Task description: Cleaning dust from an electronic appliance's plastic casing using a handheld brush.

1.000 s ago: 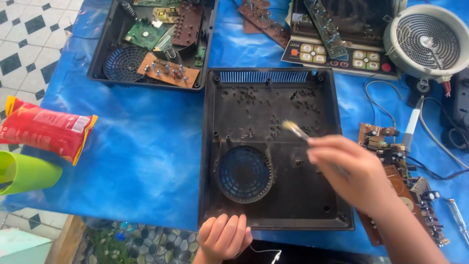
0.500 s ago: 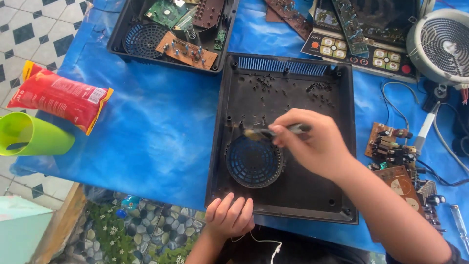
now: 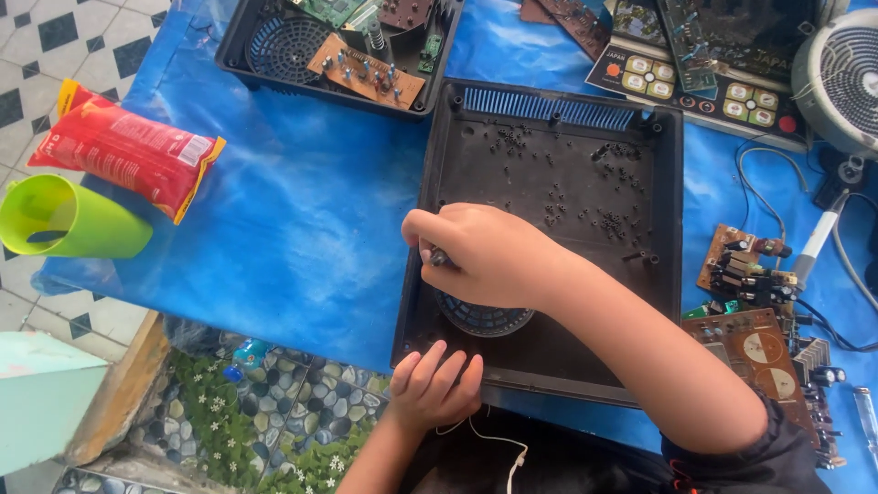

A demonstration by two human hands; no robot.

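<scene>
Two black trays (image 3: 549, 123) (image 3: 240, 46), one green cup (image 3: 69, 220).

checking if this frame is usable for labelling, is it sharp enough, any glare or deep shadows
Head view: even daylight, soft shadows only; the right hand and the black plastic casing with its small screws are fairly sharp; the blue tarp shows pale sheen, no blown-out glare; the white fan is cut off at the frame edge; mild wide-angle bending toward the corners.
</scene>
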